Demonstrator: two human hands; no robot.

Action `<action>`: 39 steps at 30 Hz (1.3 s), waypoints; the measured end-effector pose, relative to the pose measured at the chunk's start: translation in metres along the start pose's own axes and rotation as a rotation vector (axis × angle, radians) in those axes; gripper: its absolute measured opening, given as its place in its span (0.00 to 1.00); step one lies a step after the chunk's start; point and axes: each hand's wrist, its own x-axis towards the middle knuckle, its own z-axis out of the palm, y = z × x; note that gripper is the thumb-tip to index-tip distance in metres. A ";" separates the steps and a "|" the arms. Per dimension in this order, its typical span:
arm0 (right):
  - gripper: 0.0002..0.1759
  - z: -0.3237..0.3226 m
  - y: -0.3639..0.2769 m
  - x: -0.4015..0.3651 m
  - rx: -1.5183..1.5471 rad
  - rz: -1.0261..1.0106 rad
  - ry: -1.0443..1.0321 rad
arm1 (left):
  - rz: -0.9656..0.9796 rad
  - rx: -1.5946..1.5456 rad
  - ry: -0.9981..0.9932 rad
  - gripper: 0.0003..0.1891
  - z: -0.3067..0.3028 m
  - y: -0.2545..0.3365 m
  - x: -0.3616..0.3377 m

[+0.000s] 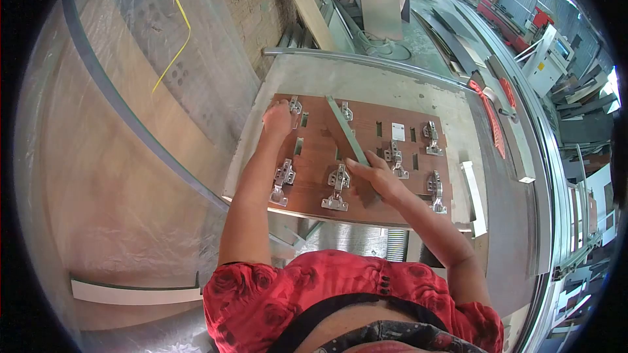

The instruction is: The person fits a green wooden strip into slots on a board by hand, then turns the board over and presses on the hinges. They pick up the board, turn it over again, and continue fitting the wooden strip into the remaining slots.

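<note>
A reddish-brown wooden panel with several cut slots lies on the worktable, with several metal cabinet hinges on it. Beside the hinge at the panel's far left corner is my left hand, its fingers curled; what they grip, if anything, is hidden. My right hand is closed around the near end of a narrow strip with a pale grey-green edge, slanting over the panel's middle. Near the front edge sit a hinge at the left and another hinge by my right hand.
A white label sticks to the panel's right half. Right of it lies a white curved strip. Plastic sheeting covers boards at the left. A metal rail borders the table's far side. Red cloth lies at the right.
</note>
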 end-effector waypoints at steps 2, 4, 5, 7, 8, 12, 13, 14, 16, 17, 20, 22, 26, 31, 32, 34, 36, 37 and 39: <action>0.30 0.010 -0.006 0.020 -0.029 -0.008 -0.005 | -0.026 -0.003 -0.022 0.19 -0.003 -0.002 0.000; 0.32 0.023 -0.017 0.031 0.125 0.055 -0.088 | -0.145 -0.083 -0.161 0.22 -0.015 -0.001 -0.001; 0.32 0.027 -0.015 0.044 0.127 0.056 -0.090 | -0.146 -0.081 -0.163 0.22 -0.013 -0.006 0.000; 0.33 0.033 -0.002 0.071 0.145 0.069 -0.019 | -0.224 -0.281 -0.160 0.23 -0.001 -0.021 0.006; 0.33 0.035 0.002 0.078 0.144 0.070 -0.022 | -0.227 -0.281 -0.158 0.23 0.002 -0.027 0.007; 0.28 0.042 0.012 0.099 0.044 0.111 0.030 | -0.252 -0.452 -0.217 0.23 -0.001 -0.032 0.006; 0.25 0.042 0.014 0.102 -0.020 0.080 0.041 | -0.253 -0.443 -0.225 0.22 -0.002 -0.029 0.004; 0.25 0.039 0.017 0.102 -0.023 0.083 0.036 | -0.260 -0.443 -0.223 0.22 -0.005 -0.028 0.003; 0.25 0.043 -0.002 0.077 0.190 0.120 -0.103 | -0.218 -0.445 -0.172 0.21 -0.001 -0.029 0.002; 0.25 0.046 -0.001 0.072 0.187 0.126 -0.104 | -0.224 -0.448 -0.175 0.21 0.002 -0.031 0.002; 0.27 0.049 0.007 0.058 0.143 0.063 -0.008 | -0.231 -0.485 -0.178 0.22 0.007 -0.035 0.004; 0.29 0.048 0.013 0.051 0.106 0.171 -0.065 | -0.220 -0.494 -0.159 0.21 0.006 -0.035 0.002; 0.28 0.048 0.012 0.031 0.203 0.212 -0.120 | -0.219 -0.707 -0.170 0.21 -0.001 -0.044 -0.004; 0.25 0.040 0.017 0.012 0.089 0.147 -0.163 | -0.402 -1.176 -0.010 0.25 -0.020 -0.041 -0.028; 0.25 0.038 0.017 0.008 0.087 0.158 -0.174 | -0.375 -1.104 0.034 0.24 -0.022 -0.040 -0.037; 0.25 0.039 0.008 -0.006 0.038 0.121 -0.162 | -0.374 -1.020 0.071 0.22 -0.040 -0.034 -0.066; 0.24 0.035 0.009 -0.017 0.045 0.111 -0.146 | -0.269 -0.817 -0.044 0.20 -0.059 -0.027 -0.094; 0.24 0.032 0.009 -0.022 0.046 0.085 -0.115 | -0.278 -0.810 -0.049 0.20 -0.065 -0.023 -0.110; 0.24 0.028 0.003 -0.037 0.045 0.057 -0.142 | -0.170 -0.544 -0.036 0.20 -0.074 -0.014 -0.143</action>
